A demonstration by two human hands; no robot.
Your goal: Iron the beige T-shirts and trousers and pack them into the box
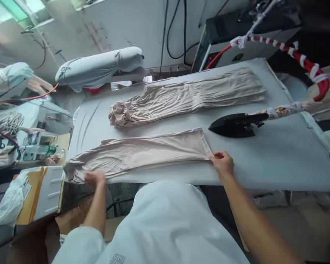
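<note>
Apparently for tautness, your right hand [222,161] pinches the long beige fabric garment [165,148] by a corner; your blurred left hand [95,178] meets its crumpled end, openness and grip unclear.

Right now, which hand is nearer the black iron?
Right. Right hand is just below the black iron in view, apart from it; left hand is far left, at the near garment.

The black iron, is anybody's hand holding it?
No, the iron lies on the padded table, while the right hand pinches the nearer beige garment and the left hand is at its other end.
</note>
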